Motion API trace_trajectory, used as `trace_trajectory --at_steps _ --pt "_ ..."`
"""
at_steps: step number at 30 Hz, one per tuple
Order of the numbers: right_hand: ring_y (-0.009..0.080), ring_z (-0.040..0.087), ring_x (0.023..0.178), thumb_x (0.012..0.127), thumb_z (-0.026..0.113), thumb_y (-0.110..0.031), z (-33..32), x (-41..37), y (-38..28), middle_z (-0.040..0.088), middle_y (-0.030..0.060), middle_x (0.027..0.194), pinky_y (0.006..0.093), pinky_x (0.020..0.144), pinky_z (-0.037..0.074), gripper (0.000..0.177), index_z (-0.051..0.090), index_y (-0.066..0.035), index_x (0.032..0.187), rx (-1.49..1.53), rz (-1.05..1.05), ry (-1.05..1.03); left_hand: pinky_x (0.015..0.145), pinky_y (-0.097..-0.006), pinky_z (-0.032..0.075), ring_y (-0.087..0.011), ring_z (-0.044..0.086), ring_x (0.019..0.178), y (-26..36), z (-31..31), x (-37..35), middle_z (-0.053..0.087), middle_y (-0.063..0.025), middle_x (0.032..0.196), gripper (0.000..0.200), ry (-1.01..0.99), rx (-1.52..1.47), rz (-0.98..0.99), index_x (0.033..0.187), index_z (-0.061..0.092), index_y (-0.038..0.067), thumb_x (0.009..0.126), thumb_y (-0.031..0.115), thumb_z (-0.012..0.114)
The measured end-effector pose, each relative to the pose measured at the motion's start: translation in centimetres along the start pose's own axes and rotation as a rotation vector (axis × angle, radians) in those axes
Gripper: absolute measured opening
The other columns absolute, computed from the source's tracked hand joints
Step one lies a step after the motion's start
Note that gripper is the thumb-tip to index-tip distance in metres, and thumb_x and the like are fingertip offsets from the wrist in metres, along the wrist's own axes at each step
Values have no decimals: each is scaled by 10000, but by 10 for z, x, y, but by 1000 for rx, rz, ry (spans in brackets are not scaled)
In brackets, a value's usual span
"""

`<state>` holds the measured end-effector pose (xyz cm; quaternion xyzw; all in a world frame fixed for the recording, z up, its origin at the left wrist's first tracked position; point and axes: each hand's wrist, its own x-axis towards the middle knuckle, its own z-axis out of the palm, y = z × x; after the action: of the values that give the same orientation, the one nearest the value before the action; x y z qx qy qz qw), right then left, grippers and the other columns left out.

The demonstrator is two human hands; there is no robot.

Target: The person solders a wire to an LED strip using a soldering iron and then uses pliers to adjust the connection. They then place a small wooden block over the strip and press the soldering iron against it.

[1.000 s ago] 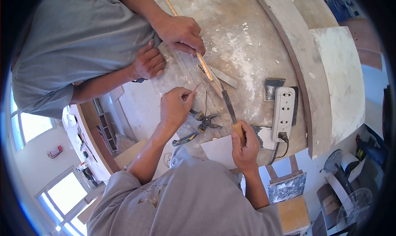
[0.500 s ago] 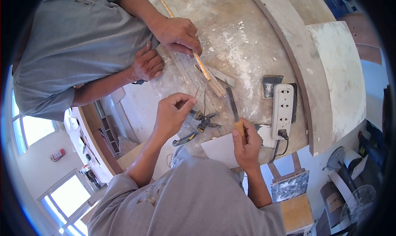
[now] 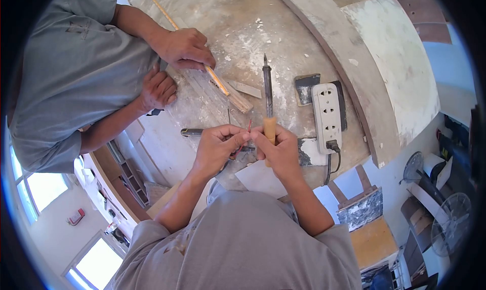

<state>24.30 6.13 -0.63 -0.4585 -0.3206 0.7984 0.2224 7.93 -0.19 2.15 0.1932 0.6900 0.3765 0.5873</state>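
Observation:
My left hand (image 3: 217, 147) pinches a thin red wire (image 3: 249, 123) that stands up between its fingertips. Touching it, my right hand (image 3: 279, 150) is wrapped round the wooden handle of a soldering iron (image 3: 269, 95), whose dark tip points away from me. The fingertips of both hands meet at the wire. Beneath my hands lie pliers (image 3: 192, 132), mostly hidden by my left hand. Beyond them, a wooden strip (image 3: 240, 103) lies on the worktable.
A co-worker's hand (image 3: 188, 49) holds a thin yellow stick (image 3: 218, 81) at the upper left; their other hand (image 3: 158, 90) rests nearby. A power strip (image 3: 326, 112) with a plugged-in cord is at right, beside a long curved board (image 3: 349, 62).
My right hand has moved left with the soldering iron, now upright in view, and has met my left hand at the wire. The view has shifted, so the table appears further left.

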Motion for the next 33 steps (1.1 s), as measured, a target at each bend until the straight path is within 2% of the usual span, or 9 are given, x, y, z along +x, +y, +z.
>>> trace_trajectory --at_steps 9,13,15,18,21,24,27,30,33 --pt "48 553 563 946 723 -170 10 6 0 624 -12 712 237 486 418 172 706 -6 992 -77 10 35 573 -202 412 -28 518 656 -3 -2 2 677 7 812 200 47 -38 49 1028 715 -10 973 182 717" --pt "162 628 689 970 673 -160 5 1 4 667 71 812 318 627 493 223 682 9 1114 -308 -207 89 569 -199 407 -31 517 636 11 -3 3 705 -26 829 169 179 -72 61 991 688 -3 994 165 676" --pt "230 656 769 977 654 -150 -2 -3 2 685 120 881 355 711 514 262 661 17 1179 -467 -388 99 569 -197 410 -31 523 633 15 -7 6 716 -39 833 171 180 -43 58 985 689 -6 997 164 667" --pt "310 660 834 984 636 -145 -12 -10 9 689 174 960 381 787 517 288 639 19 1220 -583 -501 106 570 -195 412 -30 525 631 16 -14 11 720 -43 828 165 167 -57 39 984 691 -10 998 152 659" --pt "258 668 825 982 643 -130 -19 -14 21 686 141 927 362 775 528 293 630 39 1221 -536 -421 132 543 -195 394 -35 525 615 15 -16 14 717 -44 814 164 167 -61 59 994 699 -4 987 158 674" --pt "163 648 716 972 676 -121 -21 -15 21 683 84 857 308 659 524 281 637 43 1197 -327 -219 80 531 -196 385 -37 526 611 16 -12 11 714 -43 806 171 159 -36 64 1005 703 -1 980 167 687" --pt "71 587 602 952 723 -122 -9 -10 -2 667 30 791 240 524 459 249 665 29 1142 -94 -26 22 540 -195 390 -36 533 630 20 1 2 715 -42 819 177 117 -19 45 1026 703 -5 983 166 688" --pt "41 542 537 940 744 -128 -1 2 -2 673 21 766 207 462 401 204 689 9 1082 47 -26 3 556 -190 393 -37 538 652 19 11 -2 716 -42 846 183 62 -9 45 1050 702 -9 990 163 684" --pt "49 551 543 940 743 -122 -3 6 2 688 35 782 209 462 414 179 704 9 1056 143 -25 -55 591 -190 417 -40 561 690 14 10 -3 716 -39 871 193 5 -5 61 1072 702 -16 996 160 682"
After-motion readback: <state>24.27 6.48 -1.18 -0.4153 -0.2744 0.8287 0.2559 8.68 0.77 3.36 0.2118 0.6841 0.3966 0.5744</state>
